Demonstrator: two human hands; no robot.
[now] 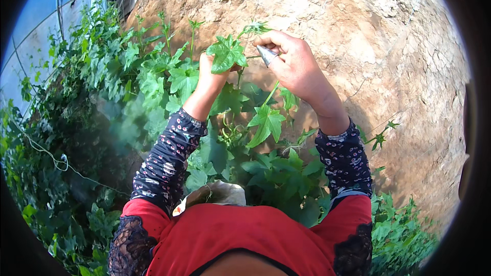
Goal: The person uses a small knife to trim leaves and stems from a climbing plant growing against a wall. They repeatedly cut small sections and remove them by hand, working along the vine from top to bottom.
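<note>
A climbing vine with lobed green leaves [266, 123] stands before me, its upper shoot [255, 28] rising between my hands. My left hand [208, 79] is closed at the vine's stem, its fingers partly hidden behind a broad leaf [226, 54]. To the right, my right hand [296, 64] has curled fingers, with the index finger against the shoot near its tip. A pointed metal cap [266, 55] covers its thumb. A thin stem runs from the left hand towards this cap. What lies inside the right hand's grip is partly hidden.
A rough earthen wall [378, 46] rises behind the plants. Dense vines [117, 61] cover the left side, with a thin cord [64, 162] strung across them. Blue-tinted plastic sheeting [38, 20] over curved bars stands far left. A pale cloth-like piece [217, 194] lies against my front.
</note>
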